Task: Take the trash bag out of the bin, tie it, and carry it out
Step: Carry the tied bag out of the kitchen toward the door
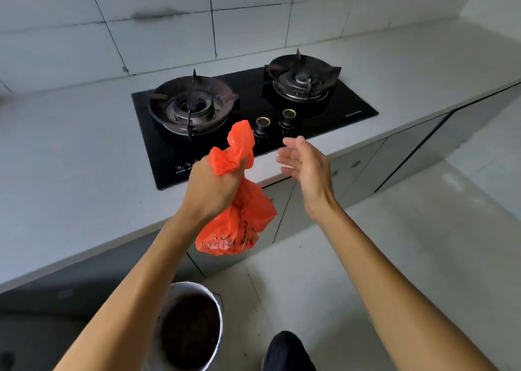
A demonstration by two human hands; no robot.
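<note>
An orange plastic trash bag (239, 224) hangs in the air in front of the counter, its neck twisted and knotted, with the loose top sticking up. My left hand (211, 187) is shut around the neck just under the knot. My right hand (304, 164) hovers a short way to the right of the knot, fingers spread, touching nothing. Below, on the floor, stands a round metal bin (217, 311) with a dark, unlined inside, partly hidden by my left forearm.
A black glass gas hob (253, 133) with two burners and two knobs sits in the pale counter (70, 173) behind the bag. Grey cabinet doors (366, 167) run beneath. Pale floor tiles (394, 243) stretch to the right. My dark shoe (287, 351) is near the bin.
</note>
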